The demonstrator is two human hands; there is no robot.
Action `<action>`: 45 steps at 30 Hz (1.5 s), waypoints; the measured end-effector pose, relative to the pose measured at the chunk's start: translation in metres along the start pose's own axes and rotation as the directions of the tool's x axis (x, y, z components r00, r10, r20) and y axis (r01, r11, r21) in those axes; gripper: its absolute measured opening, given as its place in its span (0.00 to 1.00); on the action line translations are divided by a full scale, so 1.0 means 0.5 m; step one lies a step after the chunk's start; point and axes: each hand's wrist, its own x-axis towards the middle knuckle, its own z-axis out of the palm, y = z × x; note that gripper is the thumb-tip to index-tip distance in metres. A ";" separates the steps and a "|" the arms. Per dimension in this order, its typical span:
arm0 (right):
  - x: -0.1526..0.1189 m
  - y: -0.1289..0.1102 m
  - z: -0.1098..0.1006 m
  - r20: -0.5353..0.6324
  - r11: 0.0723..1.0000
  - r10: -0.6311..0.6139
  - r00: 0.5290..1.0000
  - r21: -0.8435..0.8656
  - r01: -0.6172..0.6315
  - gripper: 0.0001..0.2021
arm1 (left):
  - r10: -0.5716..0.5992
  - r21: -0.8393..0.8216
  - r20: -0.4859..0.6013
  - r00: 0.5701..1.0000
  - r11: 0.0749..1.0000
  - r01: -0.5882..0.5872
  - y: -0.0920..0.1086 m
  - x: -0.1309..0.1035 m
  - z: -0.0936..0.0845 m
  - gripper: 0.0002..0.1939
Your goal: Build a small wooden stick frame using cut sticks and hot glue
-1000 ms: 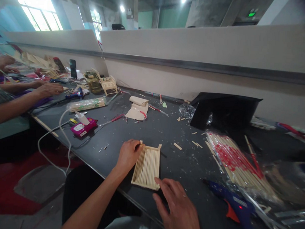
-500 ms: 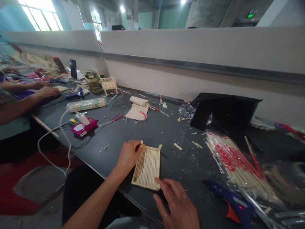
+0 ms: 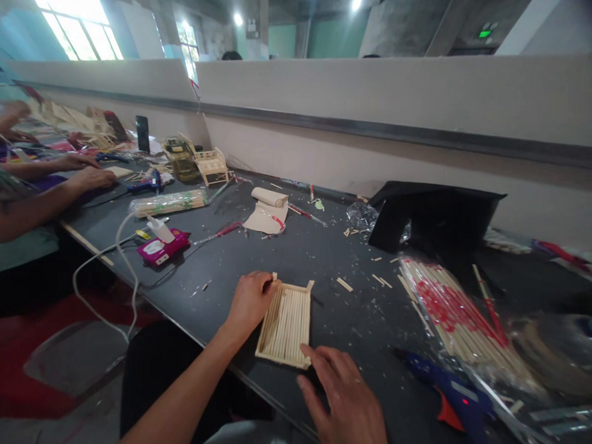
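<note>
Bamboo-stick tray: flat on the black tabletop [image 3: 217,255] in front of the person; take the tray [image 3: 290,325] as the clock's centre.
Left hand [image 3: 253,301]: at ten o'clock, fingers curled nearly closed, thumb and forefinger seemingly pinching the far-left corner post [image 3: 275,275].
Right hand [image 3: 346,392]: at five o'clock, half open, fingers loosely spread, a fingertip against the near-right corner; nothing gripped.
Skew risk: the frame could rack if the right fingertips push while the left pinch pins the opposite corner.
Joint risk: a twisting pinch might loosen the post if its joint is weak.
Burn risk: the glue gun [image 3: 458,389], toward four o'clock, shows a red light and may be hot; a rightward sweep could brush it.
Debris risk: offcuts [image 3: 345,284] at two o'clock could lodge underneath if the tray slides there.
</note>
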 end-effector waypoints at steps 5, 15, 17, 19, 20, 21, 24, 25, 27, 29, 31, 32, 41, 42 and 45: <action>0.000 0.000 -0.001 -0.006 1.000 0.001 1.000 0.001 -0.001 0.14 | 0.004 0.001 -0.008 1.000 1.000 -0.004 -0.002 0.000 0.003 0.10; 0.005 0.001 -0.002 -0.021 1.000 -0.022 1.000 -0.015 0.022 0.14 | 0.008 0.004 -0.006 1.000 1.000 -0.008 -0.003 0.000 0.002 0.10; 0.006 0.001 -0.002 -0.035 0.999 -0.025 0.999 -0.021 0.025 0.14 | 0.009 0.004 -0.007 1.000 1.000 -0.009 -0.004 0.000 0.002 0.10; 0.005 0.000 -0.003 -0.048 0.999 -0.027 0.998 -0.023 0.026 0.14 | 0.009 0.007 -0.008 1.000 1.000 -0.009 -0.004 0.001 0.003 0.10; 0.005 -0.001 -0.004 -0.055 0.999 -0.029 0.998 -0.025 0.027 0.14 | 0.009 0.008 -0.008 1.000 1.000 -0.009 -0.004 0.001 0.004 0.11; 0.004 -0.001 -0.004 -0.057 0.999 -0.029 0.998 -0.026 0.028 0.14 | 0.009 0.009 -0.008 1.000 1.000 -0.009 -0.005 0.001 0.004 0.11; 0.003 -0.002 -0.005 -0.039 0.999 -0.020 0.999 -0.029 0.018 0.14 | 0.010 0.012 -0.007 1.000 1.000 -0.010 -0.005 0.001 0.004 0.11; 0.003 -0.002 -0.005 -0.033 0.999 -0.017 0.999 -0.028 0.016 0.14 | 0.011 0.012 -0.006 1.000 1.000 -0.011 -0.005 0.001 0.004 0.11; 0.001 -0.003 -0.005 -0.029 1.000 -0.015 0.999 -0.027 0.015 0.14 | 0.013 0.012 -0.006 1.000 1.000 -0.013 -0.005 0.000 0.004 0.11; 0.000 -0.003 -0.004 -0.033 1.000 -0.016 0.999 -0.027 0.015 0.14 | 0.015 0.011 -0.006 1.000 1.000 -0.015 -0.005 0.000 0.004 0.11; 0.000 -0.002 -0.002 -0.035 1.000 -0.012 0.999 -0.025 0.011 0.14 | 0.015 0.012 -0.005 1.000 1.000 -0.014 -0.005 0.000 0.004 0.11; 0.000 -0.001 -0.002 -0.031 1.000 -0.008 0.999 -0.023 0.008 0.14 | 0.013 0.012 -0.005 1.000 1.000 -0.013 -0.005 0.001 0.004 0.11; 0.000 -0.001 -0.003 -0.003 1.000 -0.007 1.000 -0.013 0.007 0.14 | -0.008 0.008 -0.001 1.000 1.000 0.008 0.000 -0.001 0.001 0.11; 0.000 0.000 -0.002 -0.001 1.000 -0.004 1.000 -0.012 0.004 0.14 | -0.011 0.006 0.001 1.000 1.000 0.011 0.000 -0.001 0.001 0.10; 0.000 0.000 -0.001 0.011 1.000 0.008 1.000 -0.003 -0.008 0.14 | -0.016 -0.002 0.008 1.000 1.000 0.016 -0.001 0.001 0.001 0.10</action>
